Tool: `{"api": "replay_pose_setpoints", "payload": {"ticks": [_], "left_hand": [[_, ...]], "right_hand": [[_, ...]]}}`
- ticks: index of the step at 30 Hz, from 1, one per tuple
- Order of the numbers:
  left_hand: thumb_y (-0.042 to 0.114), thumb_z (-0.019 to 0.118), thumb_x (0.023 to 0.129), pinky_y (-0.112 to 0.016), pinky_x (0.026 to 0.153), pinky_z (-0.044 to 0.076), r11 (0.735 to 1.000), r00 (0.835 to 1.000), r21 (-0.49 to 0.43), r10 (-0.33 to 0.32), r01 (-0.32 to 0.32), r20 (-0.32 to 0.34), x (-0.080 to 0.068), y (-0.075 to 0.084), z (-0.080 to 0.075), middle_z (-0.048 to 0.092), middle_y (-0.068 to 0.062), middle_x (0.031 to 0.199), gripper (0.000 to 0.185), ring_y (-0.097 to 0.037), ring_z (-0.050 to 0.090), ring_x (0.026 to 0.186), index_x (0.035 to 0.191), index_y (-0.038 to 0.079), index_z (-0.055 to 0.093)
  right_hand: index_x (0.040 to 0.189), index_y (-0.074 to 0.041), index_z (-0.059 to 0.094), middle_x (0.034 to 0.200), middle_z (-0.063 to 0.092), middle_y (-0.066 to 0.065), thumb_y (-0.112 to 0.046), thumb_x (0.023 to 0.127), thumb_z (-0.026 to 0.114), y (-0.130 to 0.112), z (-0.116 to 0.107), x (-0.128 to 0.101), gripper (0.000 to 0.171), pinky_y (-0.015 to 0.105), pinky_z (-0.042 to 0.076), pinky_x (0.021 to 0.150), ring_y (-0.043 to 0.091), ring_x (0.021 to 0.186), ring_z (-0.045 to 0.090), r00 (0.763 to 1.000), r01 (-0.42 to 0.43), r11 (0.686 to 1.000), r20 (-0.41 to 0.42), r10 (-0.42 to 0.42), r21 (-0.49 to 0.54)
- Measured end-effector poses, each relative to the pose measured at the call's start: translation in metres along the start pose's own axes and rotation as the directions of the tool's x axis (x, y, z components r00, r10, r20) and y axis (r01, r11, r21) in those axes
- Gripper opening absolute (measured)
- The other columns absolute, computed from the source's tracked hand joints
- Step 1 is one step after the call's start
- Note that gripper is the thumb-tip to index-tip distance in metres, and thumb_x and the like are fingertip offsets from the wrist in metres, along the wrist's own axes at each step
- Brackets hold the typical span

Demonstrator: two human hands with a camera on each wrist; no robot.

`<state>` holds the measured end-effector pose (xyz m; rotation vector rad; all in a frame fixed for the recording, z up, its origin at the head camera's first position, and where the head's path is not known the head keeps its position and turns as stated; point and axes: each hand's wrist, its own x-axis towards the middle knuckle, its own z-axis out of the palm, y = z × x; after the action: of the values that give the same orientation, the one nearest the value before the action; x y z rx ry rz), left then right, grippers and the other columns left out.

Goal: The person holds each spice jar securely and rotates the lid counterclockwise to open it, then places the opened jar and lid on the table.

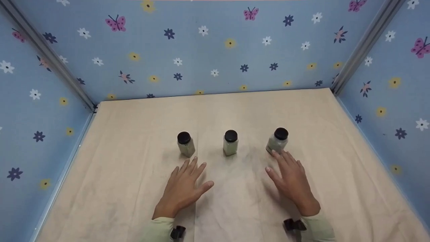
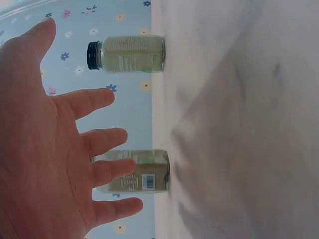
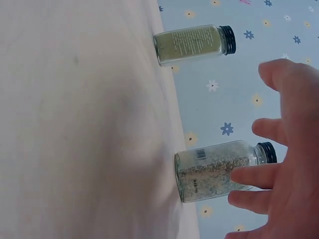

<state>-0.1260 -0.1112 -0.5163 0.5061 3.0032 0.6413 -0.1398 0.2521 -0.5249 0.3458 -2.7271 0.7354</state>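
Three clear glass spice jars with black screw caps stand upright in a row on beige cloth (image 1: 134,141), long axes vertical, caps up: left jar (image 1: 185,144), middle jar (image 1: 230,143), right jar (image 1: 277,141). Left hand (image 1: 183,188) hovers spread, grasping nothing, near left jar. Right hand (image 1: 292,179) spread, fingertips at right jar; contact unclear.

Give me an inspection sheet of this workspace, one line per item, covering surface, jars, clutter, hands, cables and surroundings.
Surface: beige cloth-covered table, faintly smudged.
Job's things: left jar, middle jar and right jar stand upright in a row, black caps on.
Clutter: nothing seen.
Hands: left hand open, fingers spread, just short of the left jar; right hand open, fingertips at the right jar, contact unclear.
Cables: nothing seen; a small black clip shows at each wrist.
Surroundings: blue walls printed with flowers and butterflies, metal corner rails.
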Motion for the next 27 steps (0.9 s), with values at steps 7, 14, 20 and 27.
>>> {"api": "replay_pose_setpoints", "payload": {"ticks": [7,14,20,27], "left_hand": [[0.067,0.045,0.097,-0.057,0.109,0.032,0.998,1.000,-0.066,0.024,-0.025,-0.011,0.004,0.009,0.006,0.042,-0.009,0.155,0.070,-0.033,0.035,0.143,0.147,0.020,0.053],[0.061,0.044,0.100,-0.056,0.100,0.043,0.996,0.996,-0.054,0.064,-0.067,-0.061,0.009,0.011,0.009,0.052,-0.011,0.146,0.064,-0.031,0.048,0.134,0.141,0.014,0.059],[0.049,0.055,0.101,-0.054,0.096,0.047,0.992,0.990,-0.046,0.115,-0.119,-0.087,0.010,0.013,0.012,0.057,-0.011,0.141,0.052,-0.030,0.052,0.130,0.136,0.012,0.063],[0.044,0.058,0.100,-0.051,0.096,0.047,0.986,0.984,-0.043,0.155,-0.159,-0.084,0.020,0.028,0.017,0.060,-0.008,0.137,0.045,-0.027,0.055,0.126,0.133,0.014,0.065]], "right_hand": [[0.138,-0.004,0.059,0.135,0.060,0.018,-0.027,0.094,0.071,0.004,-0.001,0.004,0.051,0.058,0.043,0.099,0.036,0.124,0.056,0.995,-0.019,0.998,-0.096,0.025,0.063],[0.129,-0.004,0.064,0.121,0.066,0.014,-0.022,0.096,0.066,0.003,-0.003,0.013,0.038,0.053,0.047,0.094,0.033,0.115,0.061,0.973,-0.199,0.972,-0.094,0.211,0.125],[0.123,-0.004,0.068,0.117,0.068,0.012,-0.025,0.098,0.061,0.005,0.000,0.020,0.034,0.052,0.048,0.094,0.031,0.113,0.062,0.951,-0.290,0.939,-0.049,0.304,0.186],[0.124,-0.004,0.067,0.118,0.069,0.015,-0.024,0.099,0.058,0.014,0.002,0.025,0.034,0.050,0.048,0.094,0.031,0.111,0.064,0.895,-0.426,0.873,-0.032,0.445,0.238]]}}
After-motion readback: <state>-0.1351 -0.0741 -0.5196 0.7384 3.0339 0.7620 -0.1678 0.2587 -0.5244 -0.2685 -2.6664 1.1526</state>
